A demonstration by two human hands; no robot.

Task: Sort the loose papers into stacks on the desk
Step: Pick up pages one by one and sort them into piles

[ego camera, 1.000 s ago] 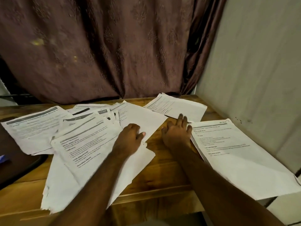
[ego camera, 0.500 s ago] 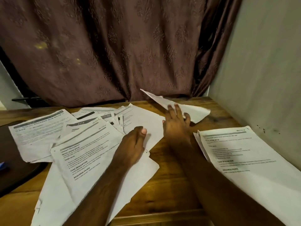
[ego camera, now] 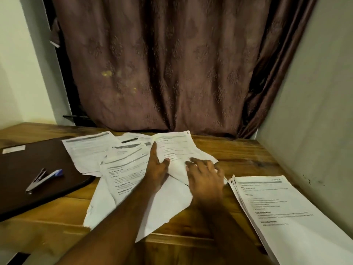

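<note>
A loose heap of printed white papers [ego camera: 122,169] lies spread over the middle of the wooden desk [ego camera: 238,157]. On top of it sits one printed sheet [ego camera: 175,146], its far edge lifted and its near part crumpled. My left hand [ego camera: 157,167] holds that sheet's left edge, thumb on top and fingers along the side. My right hand [ego camera: 205,173] presses on the sheet's lower right part with fingers spread. A neat stack of printed papers [ego camera: 282,213] lies on the right, just right of my right hand.
A dark brown pad [ego camera: 28,175] lies on the desk's left with a stapler [ego camera: 36,181] and a blue pen [ego camera: 55,174] on it. A brown curtain [ego camera: 172,64] hangs behind the desk. A grey wall [ego camera: 315,111] borders the right side.
My right hand pulled the far sheet from the desk's back toward the middle heap. My left hand shifted up and took hold of its left edge. The view tilted up and left.
</note>
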